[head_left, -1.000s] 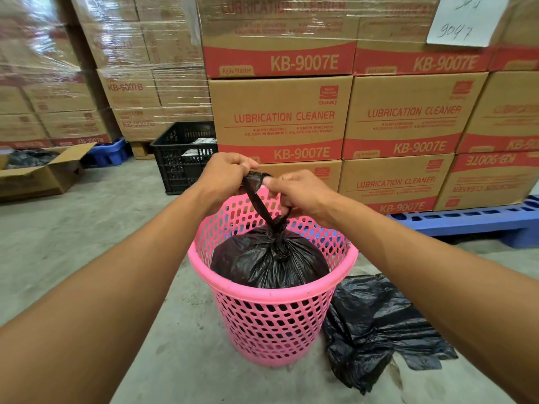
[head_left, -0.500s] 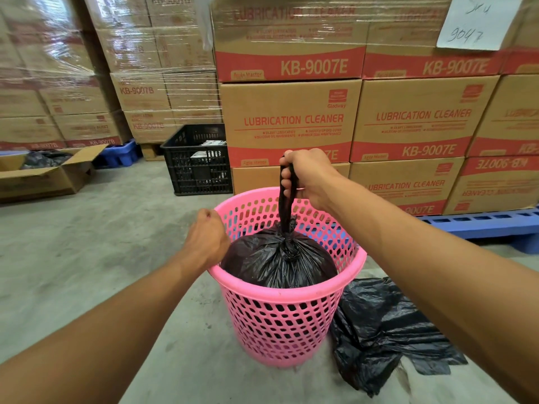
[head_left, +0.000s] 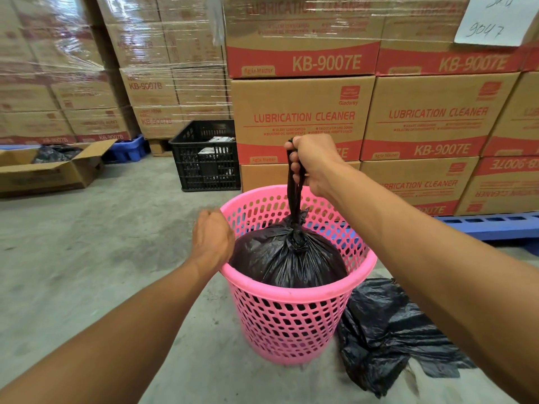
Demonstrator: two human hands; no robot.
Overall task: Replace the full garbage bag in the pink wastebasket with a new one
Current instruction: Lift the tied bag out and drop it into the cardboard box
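I see the full garbage bag (head_left: 287, 258), black and knotted at the top, sitting inside the pink wastebasket (head_left: 291, 319), its bulk rising to about rim height. Its twisted neck stretches straight up from the knot into my right hand (head_left: 313, 163), whose grip is clenched around that neck above the basket's far rim. My left hand (head_left: 213, 239) rests on the near-left rim of the wastebasket, fingers curled over the edge and pressing on it; I read that grip as closed on the rim, though the fingertips are hidden on the inner side.

The wastebasket stands upright on the concrete floor (head_left: 102, 258). Just beside it to the right, touching its base, lies a crumpled new black bag (head_left: 388, 336), flat on the floor.

Behind the basket rise stacked cardboard boxes (head_left: 303, 115) printed "LUBRICATION CLEANER" and "KB-9007E", some under shrink wrap, resting on a blue pallet (head_left: 493, 225). A black plastic crate (head_left: 207, 158) sits to their left, and further left an open cardboard box (head_left: 55, 173) on the floor.
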